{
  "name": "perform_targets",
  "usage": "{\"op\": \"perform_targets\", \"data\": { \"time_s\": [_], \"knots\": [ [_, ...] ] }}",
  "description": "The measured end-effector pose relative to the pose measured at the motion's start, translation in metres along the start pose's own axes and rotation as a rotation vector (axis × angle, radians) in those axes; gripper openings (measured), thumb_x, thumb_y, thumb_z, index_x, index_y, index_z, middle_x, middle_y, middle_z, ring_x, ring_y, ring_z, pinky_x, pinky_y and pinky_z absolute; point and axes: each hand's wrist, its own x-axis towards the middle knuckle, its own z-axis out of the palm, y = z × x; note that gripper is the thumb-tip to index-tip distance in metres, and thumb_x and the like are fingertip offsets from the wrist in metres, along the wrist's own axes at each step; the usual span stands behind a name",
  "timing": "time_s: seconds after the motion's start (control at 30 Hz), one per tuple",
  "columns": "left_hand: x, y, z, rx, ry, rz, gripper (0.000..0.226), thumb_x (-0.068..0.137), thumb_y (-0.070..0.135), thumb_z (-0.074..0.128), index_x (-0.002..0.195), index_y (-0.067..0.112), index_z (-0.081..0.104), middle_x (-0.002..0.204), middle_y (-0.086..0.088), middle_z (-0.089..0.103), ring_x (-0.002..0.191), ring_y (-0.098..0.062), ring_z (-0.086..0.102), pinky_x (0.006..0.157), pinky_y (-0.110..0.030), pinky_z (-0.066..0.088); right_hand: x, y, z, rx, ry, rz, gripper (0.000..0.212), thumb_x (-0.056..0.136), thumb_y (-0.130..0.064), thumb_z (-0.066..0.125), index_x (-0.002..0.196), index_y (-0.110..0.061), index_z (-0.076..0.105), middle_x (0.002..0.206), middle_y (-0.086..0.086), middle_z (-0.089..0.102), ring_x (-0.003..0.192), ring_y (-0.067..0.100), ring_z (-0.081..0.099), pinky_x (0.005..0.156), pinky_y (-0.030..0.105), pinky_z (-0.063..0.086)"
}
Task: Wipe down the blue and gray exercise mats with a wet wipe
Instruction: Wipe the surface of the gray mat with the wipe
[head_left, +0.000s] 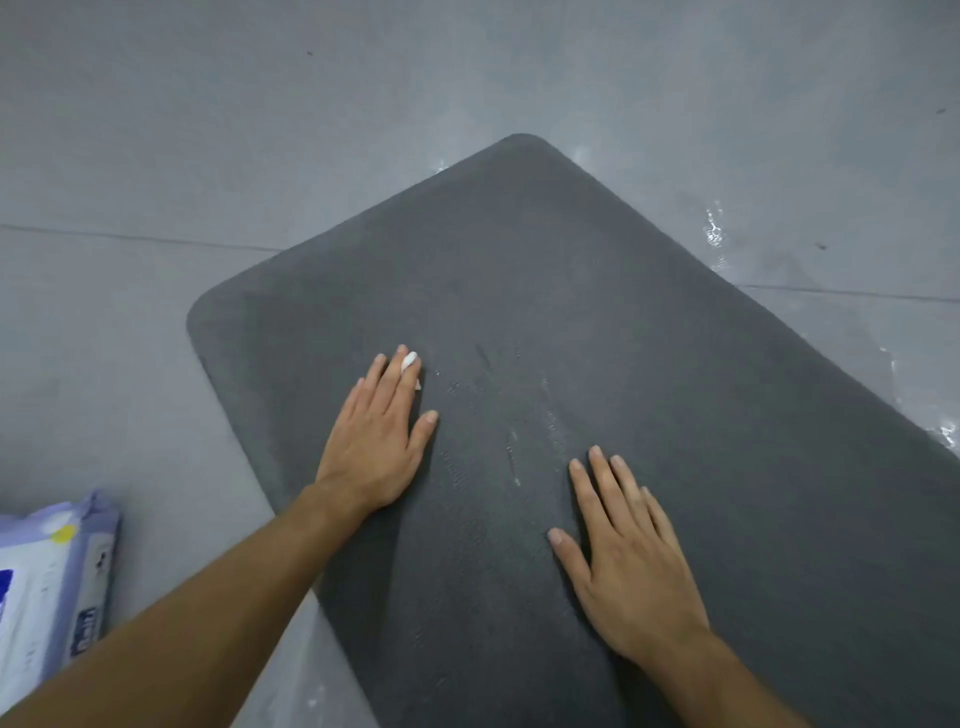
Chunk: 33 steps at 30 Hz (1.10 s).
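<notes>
1. Two hands are laid flat on a dark gray exercise mat (675, 364), which is spread at an angle on a gray floor (208, 130). Two rounded corners are seen at its far end.
2. The left hand (376, 441) is placed palm down near the mat's left edge, with its fingers held straight and only slightly apart.
3. A white wet wipe (410, 362) is pressed against the mat beneath the left fingers. Only a small rolled bit is seen beside the tips of the index and middle fingers; the rest is hidden under the hand.
4. The right hand (628, 561) is rested palm down on the mat, nearer the camera and well apart from the left hand. Its fingers are kept straight and close together, with the thumb spread out to the left.
5. Pale streaks and faint marks are seen on the mat surface between the two hands.
6. A pack of wet wipes (47, 582), white and lilac with a yellow dot, is laid on the floor at the lower left. It is off the mat and partly cut off by the frame edge.
7. Wet, shiny patches (714, 231) are seen on the floor just beyond the mat's right edge.
</notes>
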Motion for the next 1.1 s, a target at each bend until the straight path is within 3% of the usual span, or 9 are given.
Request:
{"op": "perform_targets", "data": {
  "time_s": [0.1,0.23,0.33,0.5,0.63,0.7,0.9,1.0,1.1],
  "knots": [
    [0.015,0.027,0.004,-0.003,-0.003,0.001,0.072,0.107,0.054,0.024,0.166,0.018,0.008,0.174,0.003,0.002,0.16,-0.018,-0.007,0.129,-0.037,0.0,-0.018,0.007,0.003,0.062,0.017,0.06,0.07,0.101,-0.066,0.004,0.156,-0.036,-0.029,0.163,-0.015,-0.037,0.146,0.004,-0.041,0.12,0.029,-0.022],
    [0.005,0.092,0.018,0.079,-0.055,0.279,0.07,0.105,0.05,0.016,0.166,0.014,0.014,0.174,0.0,0.008,0.16,-0.021,-0.002,0.13,-0.042,0.009,-0.019,0.002,0.011,0.116,0.052,0.103,0.07,0.103,-0.06,0.009,0.158,-0.03,-0.023,0.164,-0.013,-0.033,0.148,0.005,-0.038,0.122,0.032,-0.02],
    [-0.018,0.133,0.031,0.115,-0.082,0.366,0.069,0.104,0.046,0.01,0.166,0.015,0.015,0.174,0.002,0.006,0.16,-0.018,-0.001,0.13,-0.039,0.002,-0.02,-0.001,0.014,0.095,0.06,0.107,0.069,0.101,-0.058,0.003,0.158,-0.028,-0.022,0.167,-0.009,-0.029,0.15,0.007,-0.035,0.123,0.034,-0.019],
    [-0.026,0.118,0.026,0.141,-0.096,0.471,0.068,0.105,0.047,0.011,0.166,0.018,0.013,0.174,0.004,0.005,0.16,-0.014,-0.002,0.13,-0.035,0.003,-0.024,0.004,0.016,0.09,0.097,0.094,0.07,0.102,-0.062,0.002,0.162,-0.029,-0.013,0.17,-0.008,-0.02,0.154,0.009,-0.025,0.126,0.035,-0.013],
    [0.006,0.073,0.014,0.079,-0.019,0.193,0.063,0.108,0.042,0.027,0.165,0.018,0.016,0.173,0.002,0.013,0.16,-0.018,0.006,0.129,-0.04,0.012,-0.031,0.011,0.023,0.07,0.103,0.092,0.073,0.104,-0.065,0.008,0.165,-0.028,-0.004,0.172,-0.007,-0.013,0.157,0.011,-0.018,0.129,0.038,-0.004],
    [0.018,0.054,0.006,0.079,-0.003,0.077,0.064,0.107,0.045,0.025,0.165,0.02,0.014,0.173,0.003,0.012,0.16,-0.02,0.005,0.128,-0.044,0.012,-0.032,0.011,0.024,0.072,0.131,0.106,0.073,0.104,-0.065,0.011,0.166,-0.026,0.001,0.173,-0.006,-0.007,0.159,0.012,-0.013,0.13,0.04,0.002],
    [0.025,0.068,0.009,-0.002,-0.02,0.043,0.066,0.108,0.044,0.032,0.165,0.019,0.014,0.174,0.004,0.007,0.16,-0.024,0.0,0.129,-0.044,0.005,-0.029,0.01,0.026,0.062,0.16,0.13,0.076,0.104,-0.062,0.025,0.165,-0.019,0.017,0.174,-0.001,0.009,0.16,0.016,0.004,0.129,0.043,0.015],
    [0.01,0.1,0.017,0.007,-0.057,0.273,0.065,0.108,0.041,0.035,0.165,0.016,0.017,0.173,0.001,0.013,0.16,-0.023,0.002,0.129,-0.046,0.01,-0.029,0.01,0.027,0.034,0.168,0.131,0.076,0.103,-0.061,0.027,0.165,-0.018,0.018,0.173,0.0,0.011,0.16,0.016,0.005,0.129,0.042,0.015],
    [-0.022,0.139,0.028,0.037,-0.108,0.467,0.063,0.108,0.04,0.025,0.165,0.016,0.018,0.173,0.001,0.014,0.16,-0.019,0.003,0.129,-0.043,0.011,-0.029,0.011,0.027,0.032,0.186,0.133,0.073,0.104,-0.057,0.03,0.165,-0.018,0.022,0.173,0.001,0.015,0.16,0.016,0.008,0.128,0.042,0.016]
  ]
}}
